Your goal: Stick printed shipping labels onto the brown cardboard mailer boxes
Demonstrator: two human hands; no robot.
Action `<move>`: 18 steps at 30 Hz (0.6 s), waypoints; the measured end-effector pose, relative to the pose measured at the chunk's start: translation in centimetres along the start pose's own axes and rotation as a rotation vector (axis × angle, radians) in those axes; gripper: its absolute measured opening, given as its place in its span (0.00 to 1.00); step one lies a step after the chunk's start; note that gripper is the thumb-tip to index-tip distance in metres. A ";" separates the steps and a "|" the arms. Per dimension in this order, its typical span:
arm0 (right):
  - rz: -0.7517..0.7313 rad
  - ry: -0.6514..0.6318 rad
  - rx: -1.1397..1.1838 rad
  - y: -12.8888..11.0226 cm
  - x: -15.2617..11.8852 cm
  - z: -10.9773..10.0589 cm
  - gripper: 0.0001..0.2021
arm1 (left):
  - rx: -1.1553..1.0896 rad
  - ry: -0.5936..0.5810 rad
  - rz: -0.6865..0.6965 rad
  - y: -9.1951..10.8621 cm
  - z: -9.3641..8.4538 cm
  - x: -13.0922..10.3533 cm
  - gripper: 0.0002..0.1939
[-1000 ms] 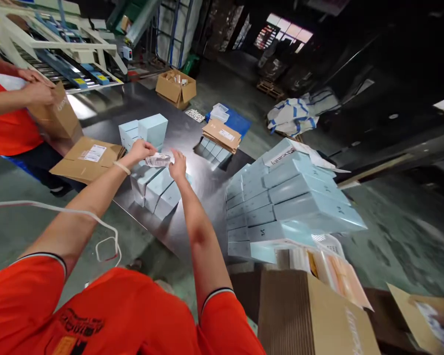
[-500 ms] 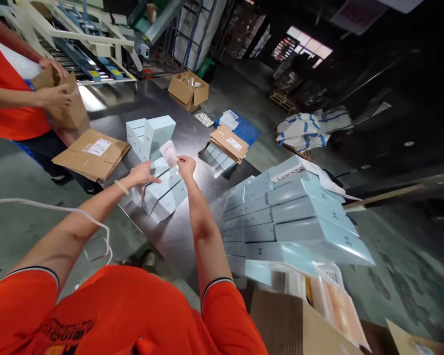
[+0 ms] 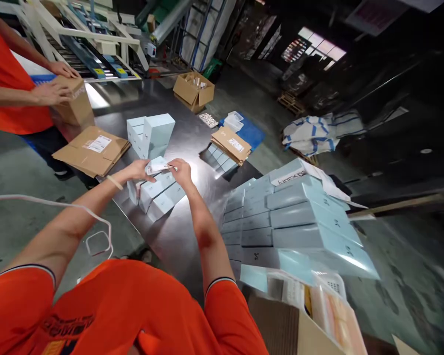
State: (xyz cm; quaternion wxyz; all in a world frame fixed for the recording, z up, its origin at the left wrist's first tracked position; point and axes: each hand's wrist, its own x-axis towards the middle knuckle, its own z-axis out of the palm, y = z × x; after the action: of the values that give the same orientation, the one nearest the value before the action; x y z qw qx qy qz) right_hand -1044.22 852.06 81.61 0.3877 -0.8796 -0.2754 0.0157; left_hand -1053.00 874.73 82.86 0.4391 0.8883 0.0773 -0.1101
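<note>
A small white printed slip (image 3: 157,165) is held between my two hands above a group of pale blue boxes (image 3: 166,199). My left hand (image 3: 139,170) grips its left end, thumb spread over the box tops. The fingertips of my right hand (image 3: 180,171) pinch the slip's right edge. Just beyond my hands, more pale blue boxes stand upright, one of them (image 3: 159,134) taller than its neighbours. To their left lies a stack of flat brown cartons (image 3: 92,149) with a white label.
A large stack of pale blue boxes (image 3: 292,212) rises at right. Flat cartons (image 3: 231,144) rest on boxes near a blue sheet (image 3: 252,135). An open carton (image 3: 193,92) stands at the table's (image 3: 185,236) far edge. At left, a person in orange presses on a brown box (image 3: 76,103).
The slip has come down from upright to nearly flat, and my left hand now grips it too. My right hand moved slightly left. The other person's carton top is now closed.
</note>
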 end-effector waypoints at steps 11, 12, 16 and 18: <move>-0.013 -0.016 0.194 -2.0 -2.6 1.1 0.11 | -0.551 -0.162 -0.200 -3.9 -3.9 0.8 0.27; -0.005 0.009 0.199 -1.9 -2.7 1.2 0.11 | -0.549 -0.184 -0.213 -4.5 -4.2 1.3 0.29; 0.019 0.059 0.117 -1.2 -4.8 0.3 0.29 | -0.532 -0.109 -0.306 -5.8 -4.3 2.4 0.32; 0.103 0.205 0.185 -0.5 -7.1 0.1 0.32 | -0.472 -0.058 -0.316 -5.6 -3.7 1.8 0.33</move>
State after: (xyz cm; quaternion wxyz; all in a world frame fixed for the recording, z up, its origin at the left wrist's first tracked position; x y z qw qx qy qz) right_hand -1050.51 848.80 80.56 0.4920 -0.8499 -0.1864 -0.0290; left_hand -1052.12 881.09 80.26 0.6132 0.7349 0.2259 -0.1813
